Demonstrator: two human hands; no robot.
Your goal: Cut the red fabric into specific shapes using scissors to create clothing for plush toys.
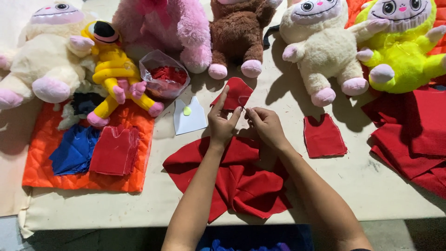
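My left hand (222, 122) holds a small red felt piece (234, 93) up off the table, thumb and fingers pinching its lower edge. My right hand (265, 125) is right beside it, fingertips pinched at the same edge; whether something thin sits between them is too small to tell. Under both wrists lies a larger crumpled sheet of red fabric (237, 179). A cut red vest-shaped piece (324, 136) lies to the right of my right hand. A white paper pattern (189, 116) of the same shape lies left of my left hand.
Plush toys line the far side: cream (44, 56), yellow (114, 69), pink (162, 23), brown (237, 32), cream (320, 46), neon yellow (402, 51). A clear bag of red scraps (165, 74), an orange quilted mat (44, 144) with blue and red pieces, and a red fabric stack (413, 135).
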